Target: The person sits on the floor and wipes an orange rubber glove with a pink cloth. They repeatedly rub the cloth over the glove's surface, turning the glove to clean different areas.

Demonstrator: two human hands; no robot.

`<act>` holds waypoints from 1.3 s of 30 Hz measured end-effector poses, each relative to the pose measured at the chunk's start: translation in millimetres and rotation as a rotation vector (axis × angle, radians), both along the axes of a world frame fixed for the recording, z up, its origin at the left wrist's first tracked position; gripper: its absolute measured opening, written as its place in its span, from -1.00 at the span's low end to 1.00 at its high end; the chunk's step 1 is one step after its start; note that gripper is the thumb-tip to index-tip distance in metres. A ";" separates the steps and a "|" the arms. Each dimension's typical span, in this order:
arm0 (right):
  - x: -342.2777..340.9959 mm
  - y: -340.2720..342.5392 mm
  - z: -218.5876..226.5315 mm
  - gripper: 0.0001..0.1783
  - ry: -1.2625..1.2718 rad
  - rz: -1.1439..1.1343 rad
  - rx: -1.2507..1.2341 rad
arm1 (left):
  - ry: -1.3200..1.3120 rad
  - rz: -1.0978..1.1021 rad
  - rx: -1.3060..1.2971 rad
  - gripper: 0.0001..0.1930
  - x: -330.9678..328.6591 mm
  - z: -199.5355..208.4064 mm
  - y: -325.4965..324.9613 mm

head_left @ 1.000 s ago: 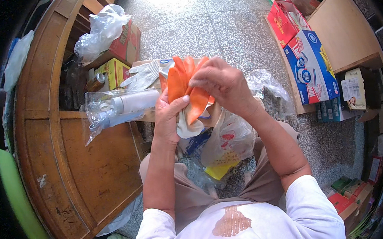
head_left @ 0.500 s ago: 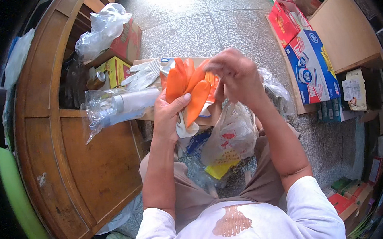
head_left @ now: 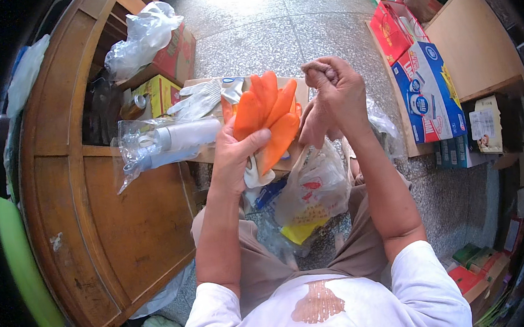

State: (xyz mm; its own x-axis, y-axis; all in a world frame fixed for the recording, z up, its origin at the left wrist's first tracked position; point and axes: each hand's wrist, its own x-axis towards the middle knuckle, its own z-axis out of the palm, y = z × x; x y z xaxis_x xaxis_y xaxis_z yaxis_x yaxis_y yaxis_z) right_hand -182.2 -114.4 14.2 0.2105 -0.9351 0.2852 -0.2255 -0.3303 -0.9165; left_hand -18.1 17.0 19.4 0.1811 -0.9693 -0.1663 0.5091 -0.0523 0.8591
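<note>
I record the left hand [head_left: 234,154] closed on an orange glove [head_left: 279,135], pinned beneath the thumb, spreading beyond the fingers. The right hand [head_left: 341,94] is curled nearby; whether it grips anything, I cannot tell.

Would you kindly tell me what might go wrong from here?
The wrapped bottle juts past the left edge of the cardboard, near the left hand, so a nudge might tip it off. The orange glove, pinched under the left thumb, might slip if that grip loosens.
</note>
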 end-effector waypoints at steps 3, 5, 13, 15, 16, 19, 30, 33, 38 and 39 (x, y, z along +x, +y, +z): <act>2.8 7.1 8.3 -0.85 -0.180 0.108 0.025 | 0.051 0.047 0.038 -0.63 0.5 -7.7 -1.5; 6.2 13.1 7.5 -0.84 -0.270 0.236 0.018 | 0.019 0.038 0.048 -0.66 -1.4 -10.6 -4.0; 13.0 23.7 7.1 -0.84 0.146 0.229 -0.196 | -0.031 0.046 0.053 -0.70 -3.6 -15.9 -4.3; 14.1 25.9 4.7 -0.83 0.172 0.256 -0.234 | -0.001 0.091 0.052 -0.69 -2.1 -15.2 -3.7; 14.3 26.8 3.3 -0.83 0.186 0.270 -0.254 | 0.030 0.121 0.047 -0.70 -2.1 -14.6 -4.4; 11.5 30.7 1.5 -0.81 0.255 0.345 -0.286 | 0.149 0.163 0.031 -0.69 7.0 -19.7 -6.9; 14.1 35.4 -1.9 -0.89 0.294 0.359 -0.301 | 0.185 0.083 0.050 -0.68 9.1 -22.8 -3.8; 13.9 37.5 -3.3 -0.89 0.314 0.410 -0.446 | 0.171 0.081 0.046 -0.68 6.8 -23.3 -5.0; 14.8 34.7 -3.1 -0.90 0.404 0.320 -0.501 | 0.074 0.020 0.059 -0.69 6.7 -29.5 -5.0; 15.3 33.5 -5.7 -0.89 0.420 0.286 -0.495 | 0.063 0.026 0.065 -0.69 4.7 -28.6 -5.0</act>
State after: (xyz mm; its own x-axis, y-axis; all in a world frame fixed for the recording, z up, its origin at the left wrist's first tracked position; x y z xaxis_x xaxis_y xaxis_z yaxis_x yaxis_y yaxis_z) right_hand -166.9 -80.9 8.5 0.6138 -0.6084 0.5031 -0.3697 -0.7846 -0.4978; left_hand -13.5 12.0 -9.3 0.1935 -0.9511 -0.2408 0.5642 -0.0929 0.8204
